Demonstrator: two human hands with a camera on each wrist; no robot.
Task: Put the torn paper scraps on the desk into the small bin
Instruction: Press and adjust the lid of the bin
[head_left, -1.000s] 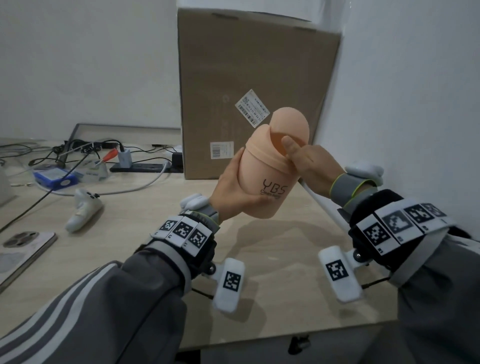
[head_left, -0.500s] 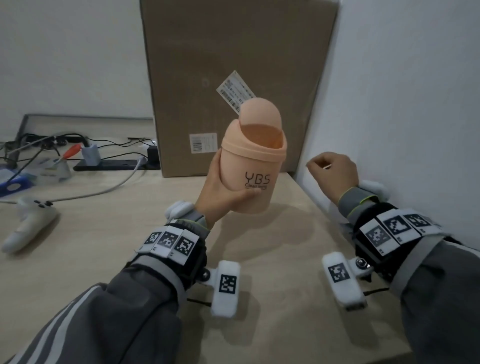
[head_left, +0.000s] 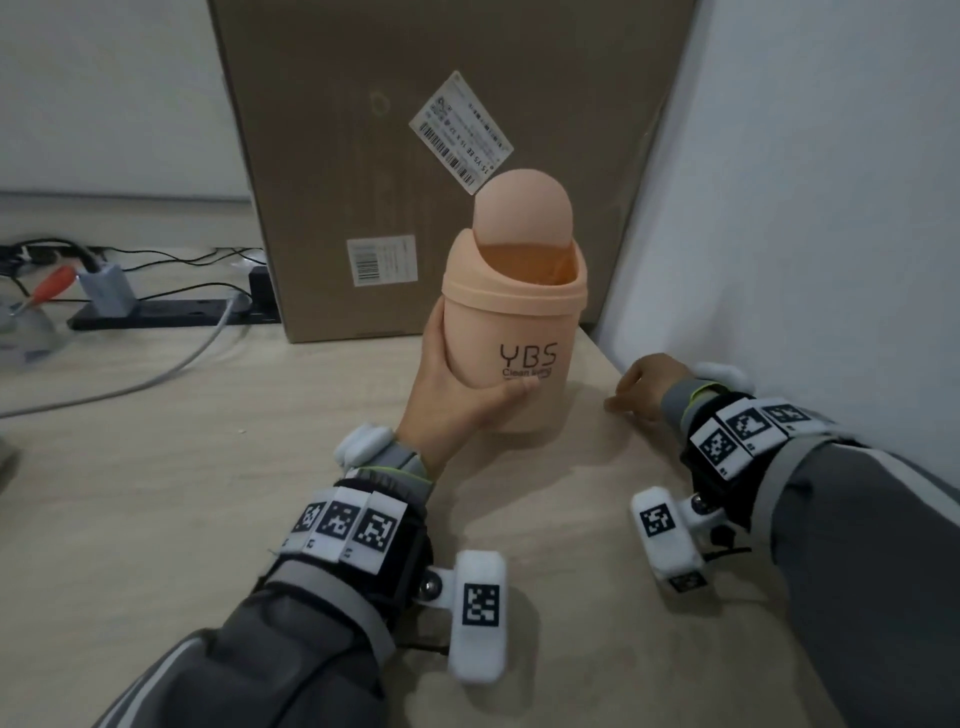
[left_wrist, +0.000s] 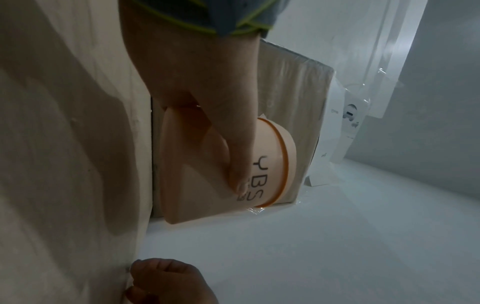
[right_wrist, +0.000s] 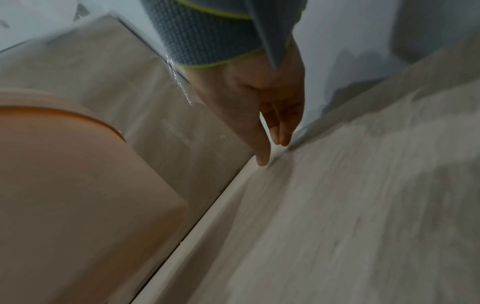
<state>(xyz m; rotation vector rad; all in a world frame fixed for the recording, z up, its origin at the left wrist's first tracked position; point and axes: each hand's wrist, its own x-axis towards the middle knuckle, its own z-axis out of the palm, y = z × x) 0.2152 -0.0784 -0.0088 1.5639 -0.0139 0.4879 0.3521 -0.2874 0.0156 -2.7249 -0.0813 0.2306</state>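
A small peach bin (head_left: 519, 332) marked "YBS" stands upright near the desk's back right corner, its swing lid (head_left: 522, 208) tipped up so the mouth shows. My left hand (head_left: 462, 400) grips its lower body, thumb across the lettering (left_wrist: 239, 174). I cannot tell whether its base touches the desk (head_left: 208, 493). My right hand (head_left: 644, 384) is down on the desk to the right of the bin, by the wall. Its fingers (right_wrist: 262, 156) point at the surface and hold nothing. No paper scraps show in any view. The bin's side (right_wrist: 64, 174) fills the left of the right wrist view.
A tall cardboard box (head_left: 415, 130) stands right behind the bin. A white wall (head_left: 831, 208) closes off the desk's right side. At the back left lie a black power strip (head_left: 171, 317), plugs and a grey cable (head_left: 156, 374).
The bin came down from mid-air, where it was tilted, to desk level and now stands upright. My right hand left the lid, drew back, and dropped to the desk beside the wall.
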